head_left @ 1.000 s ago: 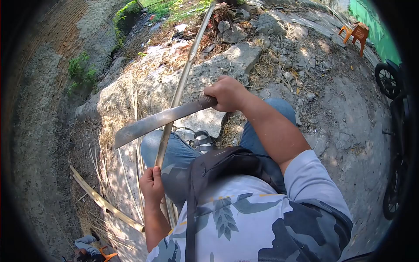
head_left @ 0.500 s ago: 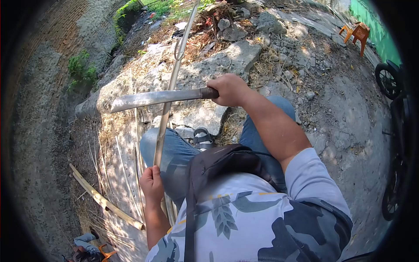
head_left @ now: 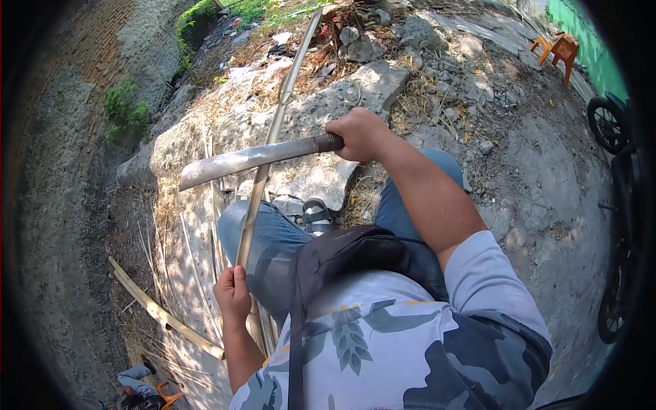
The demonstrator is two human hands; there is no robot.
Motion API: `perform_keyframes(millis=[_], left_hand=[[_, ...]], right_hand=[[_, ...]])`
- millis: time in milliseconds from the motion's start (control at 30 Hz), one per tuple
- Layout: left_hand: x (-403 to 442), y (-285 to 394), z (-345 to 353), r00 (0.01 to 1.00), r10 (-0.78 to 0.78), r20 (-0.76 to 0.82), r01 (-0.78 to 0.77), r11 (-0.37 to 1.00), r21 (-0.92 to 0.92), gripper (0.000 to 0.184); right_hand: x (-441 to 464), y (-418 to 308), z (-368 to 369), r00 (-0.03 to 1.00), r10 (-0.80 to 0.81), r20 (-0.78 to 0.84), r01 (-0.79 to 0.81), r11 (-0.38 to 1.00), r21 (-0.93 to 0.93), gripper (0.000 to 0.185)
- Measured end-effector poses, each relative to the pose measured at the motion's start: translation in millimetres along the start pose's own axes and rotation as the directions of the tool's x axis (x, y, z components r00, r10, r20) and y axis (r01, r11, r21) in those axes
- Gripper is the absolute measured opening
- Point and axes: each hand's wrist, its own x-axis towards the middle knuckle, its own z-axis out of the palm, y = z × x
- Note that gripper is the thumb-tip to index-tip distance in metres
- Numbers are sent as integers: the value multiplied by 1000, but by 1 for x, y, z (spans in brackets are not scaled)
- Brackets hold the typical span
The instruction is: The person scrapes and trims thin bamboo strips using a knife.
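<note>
My right hand (head_left: 361, 134) is closed round the dark handle of a machete (head_left: 236, 161), whose broad worn blade points left and tilts slightly down. The blade crosses a long split bamboo strip (head_left: 275, 126); whether its edge bites into the strip I cannot tell. Pinched by its lower end in my left hand (head_left: 233, 294), the strip slants up past my knee and away over the rubble. A node shows on it beyond the blade.
A split bamboo length (head_left: 164, 316) and several thin strips (head_left: 195, 266) lie on the ground at left. Broken concrete (head_left: 372, 89) lies ahead. An orange plastic stool (head_left: 564, 55) and a motorcycle (head_left: 618, 184) stand at right. Another person (head_left: 139, 386) shows at bottom left.
The bamboo strip has slid toward me, with my left hand slightly lower and its far end now in view. The machete's tip has dropped a little; my right hand has barely moved.
</note>
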Motion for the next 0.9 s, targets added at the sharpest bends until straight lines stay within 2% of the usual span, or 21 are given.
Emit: perform_keyframes(millis=[100, 200, 333, 400, 567, 700, 900], left_hand=[[0, 2, -1, 1000, 7, -17, -7, 1000, 6, 35], [3, 1, 4, 1000, 17, -9, -18, 1000, -7, 35], [5, 10, 14, 999, 39, -10, -39, 999, 37, 35], [5, 15, 18, 997, 77, -22, -76, 995, 57, 35], [2, 12, 12, 999, 45, 19, -46, 994, 100, 35], [-2, 15, 8, 999, 29, 33, -33, 991, 126, 35], [2, -7, 1, 999, 31, 41, -32, 999, 38, 33]], right_hand=[[-3, 3, -6, 995, 95, -37, -95, 995, 4, 18], [-3, 0, -3, 994, 104, -41, -103, 994, 26, 19], [-4, -4, 15, 989, -41, -145, 49, 998, 49, 16], [-4, -9, 19, 989, -107, -101, 110, 994, 20, 15], [-1, -19, 18, 972, -226, 60, 230, 971, -71, 17], [-1, -21, 18, 967, -247, 61, 250, 967, -56, 17], [0, -12, 16, 981, -195, -14, 194, 981, -29, 15]])
